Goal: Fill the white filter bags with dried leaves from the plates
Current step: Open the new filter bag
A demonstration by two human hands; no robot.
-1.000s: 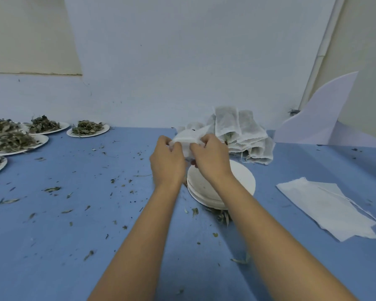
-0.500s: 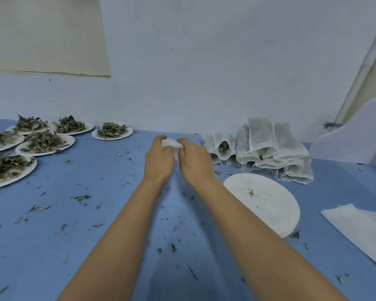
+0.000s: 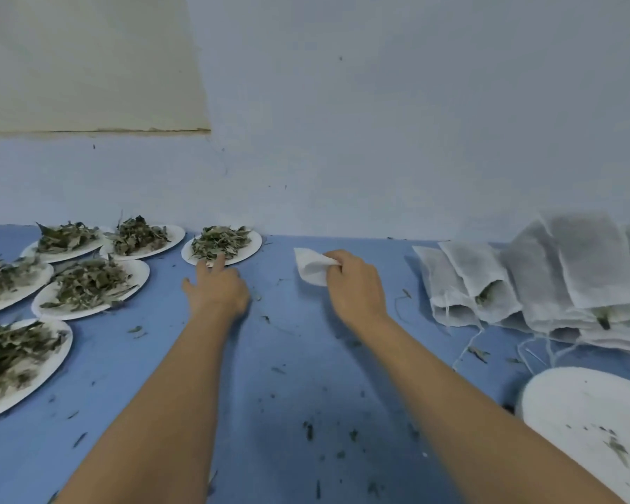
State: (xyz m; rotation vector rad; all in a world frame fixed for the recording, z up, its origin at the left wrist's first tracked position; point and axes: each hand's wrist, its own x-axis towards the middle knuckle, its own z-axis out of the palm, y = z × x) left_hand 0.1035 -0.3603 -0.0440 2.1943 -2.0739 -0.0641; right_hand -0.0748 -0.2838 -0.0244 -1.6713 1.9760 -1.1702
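Observation:
My right hand (image 3: 355, 285) grips a white filter bag (image 3: 310, 266) by one end, just above the blue table. My left hand (image 3: 217, 289) is stretched out with its fingers extended, and the fingertips touch the near rim of a white plate (image 3: 250, 252) heaped with dried leaves (image 3: 221, 241) at the back by the wall. Several more plates of dried leaves (image 3: 88, 281) stand to the left.
A pile of filled filter bags (image 3: 546, 281) with loose strings lies at the right against the wall. A stack of bare white plates (image 3: 593, 427) sits at the lower right. Leaf crumbs are scattered over the blue table (image 3: 291, 358).
Both hands held the bag together before. My left hand has let go and reached left to the nearest leaf plate. The view has turned left, bringing more plates in.

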